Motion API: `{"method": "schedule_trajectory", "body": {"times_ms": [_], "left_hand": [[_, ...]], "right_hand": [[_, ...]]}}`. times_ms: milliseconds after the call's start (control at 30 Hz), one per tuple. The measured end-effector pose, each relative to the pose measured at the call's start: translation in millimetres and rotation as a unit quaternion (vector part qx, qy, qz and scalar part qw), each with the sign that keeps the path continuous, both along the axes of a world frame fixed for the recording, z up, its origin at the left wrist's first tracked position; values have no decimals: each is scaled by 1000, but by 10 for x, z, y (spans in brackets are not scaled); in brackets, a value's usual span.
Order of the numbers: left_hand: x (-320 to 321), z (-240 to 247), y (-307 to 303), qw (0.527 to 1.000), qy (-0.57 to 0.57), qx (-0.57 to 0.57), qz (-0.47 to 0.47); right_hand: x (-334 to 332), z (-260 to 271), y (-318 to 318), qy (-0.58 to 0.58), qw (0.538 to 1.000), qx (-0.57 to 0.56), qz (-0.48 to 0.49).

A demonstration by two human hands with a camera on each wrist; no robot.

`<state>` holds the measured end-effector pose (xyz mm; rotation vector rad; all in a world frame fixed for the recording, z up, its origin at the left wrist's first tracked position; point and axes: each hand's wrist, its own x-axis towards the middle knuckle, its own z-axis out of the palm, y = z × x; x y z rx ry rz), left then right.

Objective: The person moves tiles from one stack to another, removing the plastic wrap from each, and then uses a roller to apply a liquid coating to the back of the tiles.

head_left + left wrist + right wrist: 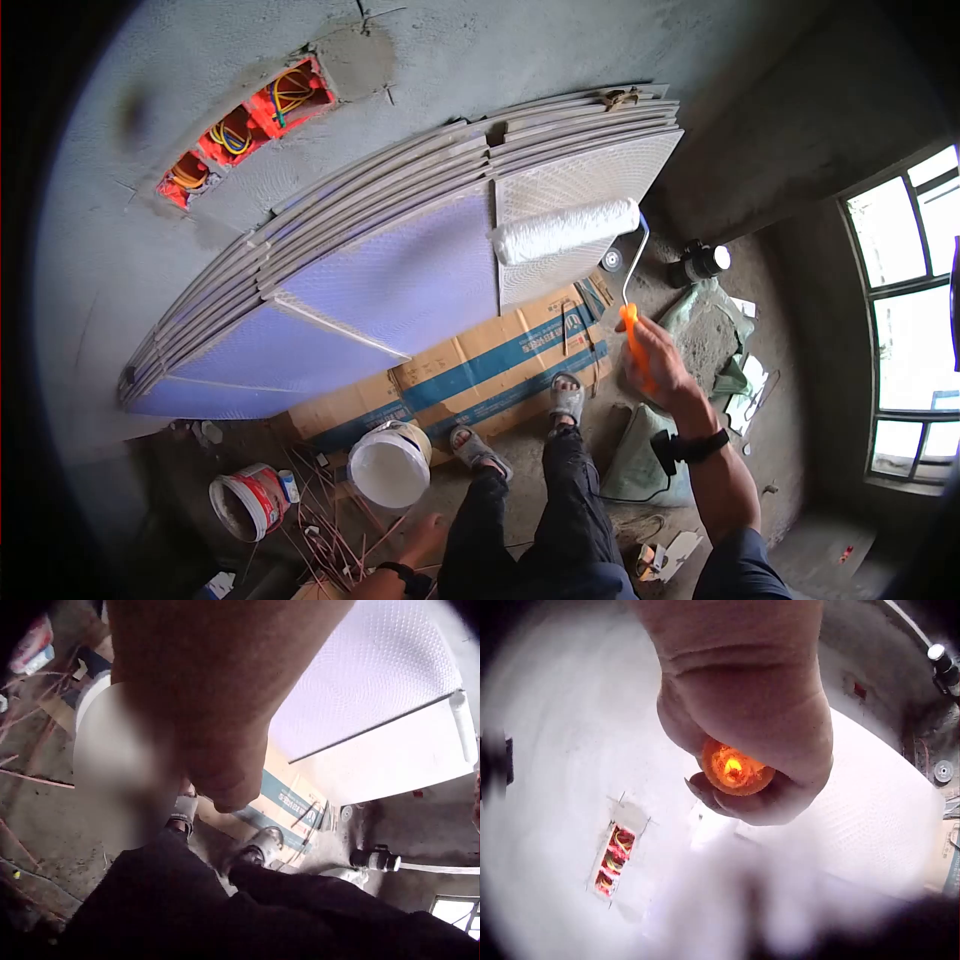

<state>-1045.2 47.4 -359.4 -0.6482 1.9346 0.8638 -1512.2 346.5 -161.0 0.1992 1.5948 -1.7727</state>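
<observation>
My right hand [655, 362] grips the orange handle [637, 340] of a paint roller, and its white sleeve [566, 232] is held over the front of a stack of leaning tiles [400, 265]. In the right wrist view my right hand [750, 750] has its fingers curled round the orange handle end [737, 769]. Low in the head view, my left hand [424, 538] is beside a white bucket [390, 468]. The left wrist view shows my left hand [225, 776] near the blurred bucket [124, 765]; what its fingers do is unclear.
Flattened cardboard [480, 370] lies below the tiles. A red and white bucket [252, 503] and thin rods [325, 550] are at the lower left. Sacks [650, 460], a black cylinder [690, 265] and a window [905, 310] are to the right. Orange wall boxes [245, 125] hold wires.
</observation>
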Motion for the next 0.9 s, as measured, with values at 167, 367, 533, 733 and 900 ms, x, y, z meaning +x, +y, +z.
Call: {"method": "schedule_trajectory", "body": {"times_ms": [167,367,533,733,900], "left_hand": [[-286,-72,194,998,-51,-39,21],[-905,-19,934,998,-26,-5,49],[-1187,-14,1570,996,-15,8,91],[-1109,-165,1991,994,39,37,98],[-1206,-187,2186,987,-39,123,98]], "right_hand": [[-674,33,64,27,999,-15,15],[-1145,-155,260,-15,998,-9,52],[-1083,-741,266,-88,995,-25,44],[-1045,-1556,259,-131,988,42,68],[-1086,-1161,234,-140,988,16,59]]}}
